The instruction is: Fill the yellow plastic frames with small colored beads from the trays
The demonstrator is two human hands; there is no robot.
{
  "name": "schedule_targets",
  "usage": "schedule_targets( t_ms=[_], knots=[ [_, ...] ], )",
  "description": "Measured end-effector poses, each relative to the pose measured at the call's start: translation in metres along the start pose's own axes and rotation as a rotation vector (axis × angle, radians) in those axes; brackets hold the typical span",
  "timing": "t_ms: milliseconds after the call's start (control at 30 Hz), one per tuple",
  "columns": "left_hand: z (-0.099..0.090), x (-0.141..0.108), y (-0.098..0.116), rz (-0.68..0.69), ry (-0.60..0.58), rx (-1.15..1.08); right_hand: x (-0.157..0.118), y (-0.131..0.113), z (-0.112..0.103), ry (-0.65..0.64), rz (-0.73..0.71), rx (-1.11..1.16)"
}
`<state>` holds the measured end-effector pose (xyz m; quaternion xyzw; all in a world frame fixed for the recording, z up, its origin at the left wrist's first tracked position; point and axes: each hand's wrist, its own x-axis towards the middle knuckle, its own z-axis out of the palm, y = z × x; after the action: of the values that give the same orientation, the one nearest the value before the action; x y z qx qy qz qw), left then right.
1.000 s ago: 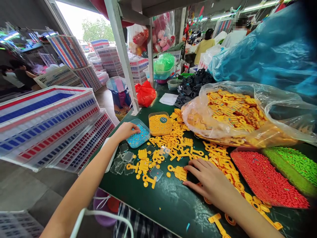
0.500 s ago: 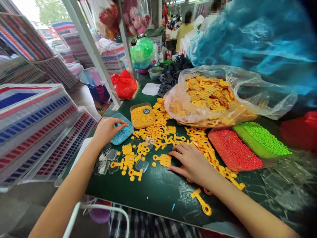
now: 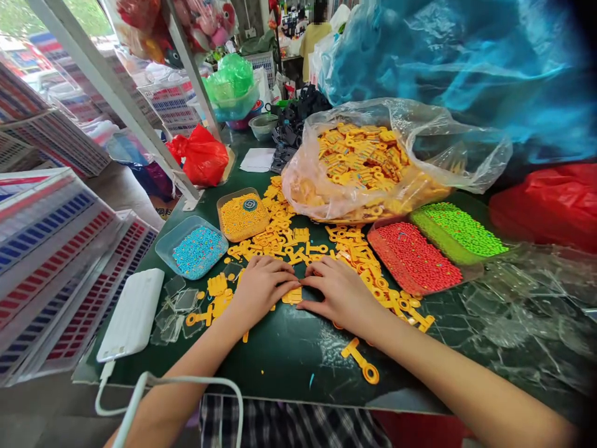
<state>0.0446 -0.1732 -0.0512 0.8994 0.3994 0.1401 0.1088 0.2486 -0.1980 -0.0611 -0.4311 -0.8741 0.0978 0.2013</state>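
Both hands meet over a flat yellow plastic piece [image 3: 292,296] on the dark green table. My left hand [image 3: 263,287] comes from the left, thumb and fingertips together at the piece's upper edge; anything pinched there is too small to make out. My right hand [image 3: 338,291] lies at its right side, thumb and forefinger a little apart, with nothing visible between them. More yellow pieces [image 3: 217,285] lie left of my left hand. Behind the hands spreads a pile of yellow parts [image 3: 280,224]. A tray of blue beads [image 3: 198,249] stands at the left, beside a tray of yellow beads [image 3: 243,216].
Trays of red beads [image 3: 417,258] and green beads [image 3: 466,230] stand at the right. A clear bag of yellow parts [image 3: 364,162] sits behind. A white power bank [image 3: 132,314] with a cable lies left, near clear plastic squares [image 3: 186,300]. A metal post [image 3: 116,106] rises at the left.
My left hand has moved right, from the blue bead tray to the yellow piece beside my right hand. The view has shifted, bringing the white power bank into full sight.
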Motion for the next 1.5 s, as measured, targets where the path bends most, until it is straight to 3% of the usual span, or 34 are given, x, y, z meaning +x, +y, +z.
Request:
schedule_targets(
  t_ms=[500, 867, 1500],
  knots=[
    [0.001, -0.003, -0.010, -0.007, -0.030, -0.111, 0.004, -0.004, -0.008, -0.096, 0.047, -0.006],
    [0.000, -0.002, -0.009, -0.022, 0.056, -0.125, 0.005, -0.005, -0.012, -0.125, 0.058, 0.017],
    [0.002, 0.000, -0.006, -0.004, -0.015, -0.151, 0.005, -0.004, -0.012, -0.127, 0.037, -0.023]
  ],
)
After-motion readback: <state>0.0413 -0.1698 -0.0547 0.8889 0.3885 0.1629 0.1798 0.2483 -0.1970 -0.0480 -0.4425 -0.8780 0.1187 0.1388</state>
